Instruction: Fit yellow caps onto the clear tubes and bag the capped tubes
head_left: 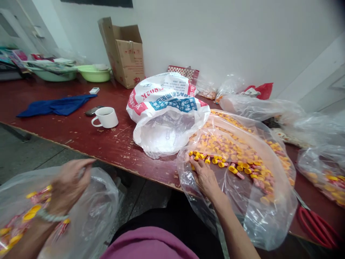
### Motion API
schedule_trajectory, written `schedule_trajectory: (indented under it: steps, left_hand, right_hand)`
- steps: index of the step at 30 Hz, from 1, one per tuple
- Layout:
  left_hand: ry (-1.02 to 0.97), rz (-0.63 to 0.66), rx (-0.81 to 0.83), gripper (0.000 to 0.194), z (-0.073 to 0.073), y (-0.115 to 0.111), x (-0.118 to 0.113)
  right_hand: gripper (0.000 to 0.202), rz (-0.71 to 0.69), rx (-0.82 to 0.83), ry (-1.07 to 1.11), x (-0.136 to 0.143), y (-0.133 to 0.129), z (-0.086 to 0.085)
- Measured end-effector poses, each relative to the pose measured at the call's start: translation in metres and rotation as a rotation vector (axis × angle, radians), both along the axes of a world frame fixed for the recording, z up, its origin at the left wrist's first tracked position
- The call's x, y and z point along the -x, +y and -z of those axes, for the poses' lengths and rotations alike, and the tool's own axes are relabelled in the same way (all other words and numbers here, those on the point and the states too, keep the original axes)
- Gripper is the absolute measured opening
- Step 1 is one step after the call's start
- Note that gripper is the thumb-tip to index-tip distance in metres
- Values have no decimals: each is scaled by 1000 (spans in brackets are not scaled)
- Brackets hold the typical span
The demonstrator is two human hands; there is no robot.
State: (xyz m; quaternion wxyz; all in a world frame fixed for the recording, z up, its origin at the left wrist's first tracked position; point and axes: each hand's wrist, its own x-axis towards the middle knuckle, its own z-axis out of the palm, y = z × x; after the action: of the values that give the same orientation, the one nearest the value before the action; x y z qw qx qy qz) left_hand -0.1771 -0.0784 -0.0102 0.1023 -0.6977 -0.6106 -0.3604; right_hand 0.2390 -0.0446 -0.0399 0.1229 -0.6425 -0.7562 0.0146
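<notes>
My left hand [70, 184], blurred by motion and with a pale bead bracelet [52, 216] at its wrist, is above a clear plastic bag [101, 198] at the lower left. Its fingers stretch forward, somewhat apart, with nothing visible in them. Inside that bag lie several small pieces with yellow caps and red-and-white bodies [33, 212]. At the mouth of a large clear bag [258, 223] on the table is my right hand [203, 174]. Its bent fingers close around a yellow-capped piece [192, 167], partly hidden by them. Many similar pieces [229, 144] are spread in this bag.
On the red table [121, 144] stand a white printed sack [167, 108], a white mug [106, 117], a cardboard box [126, 57] and green basins [94, 73]. A blue cloth [56, 105] lies left. Red-handled scissors [315, 223] and more plastic bags [323, 162] are right.
</notes>
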Motion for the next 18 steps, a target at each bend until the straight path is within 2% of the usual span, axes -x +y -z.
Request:
schedule_trajectory:
  steps: [2,5,6,8,10,12,14,16,18]
  left_hand:
    - [51,193,-18,30,1,42,-48]
    - [192,391,179,44,4,115,-125]
    - [241,390,261,47,6,139,-147]
    - [277,413,301,48,11,180,-180]
    - [296,437,316,41,17,210,-198]
    - [303,455,326,34,20,227,-203]
    - [292,457,321,30,18,231,-200]
    - [272,462,310,26,12,223,-193]
    - [259,486,304,23,3,200,-186]
  right_hand:
    - [40,2,9,-52,-1,-3,1]
    - [39,27,-41,7,-7,-8,5]
    - [38,38,-62,45,-11,-9,8]
    - [33,72,-106,140,-19,-12,12]
    - [33,103,-158,254,-28,-16,16]
    - [33,142,-188,395,-34,-20,16]
    - [34,216,-152,565,-36,-24,12]
    - [35,310,-107,764,-32,-27,4]
    - [34,337,-117,965,-21,-29,-8]
